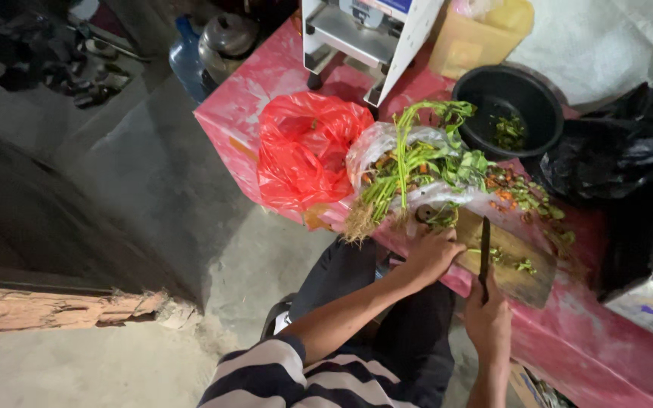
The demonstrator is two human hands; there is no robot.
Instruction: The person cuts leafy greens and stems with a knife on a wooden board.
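Left hand point(434, 253) closed on greens point(441, 217), pinning them to the wooden cutting board point(519, 276) for slicing; right hand point(488, 321) clenched on knife point(484, 253), blade over board; black bowl point(509, 109) near for cuttings.

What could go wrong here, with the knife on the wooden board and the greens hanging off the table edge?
1. The left hand rests on the wooden cutting board close to the dark-bladed knife held by the right hand; a slip might nick its fingers.
2. The bundle of long-stemmed green vegetables overhangs the pink table edge and may slide off.
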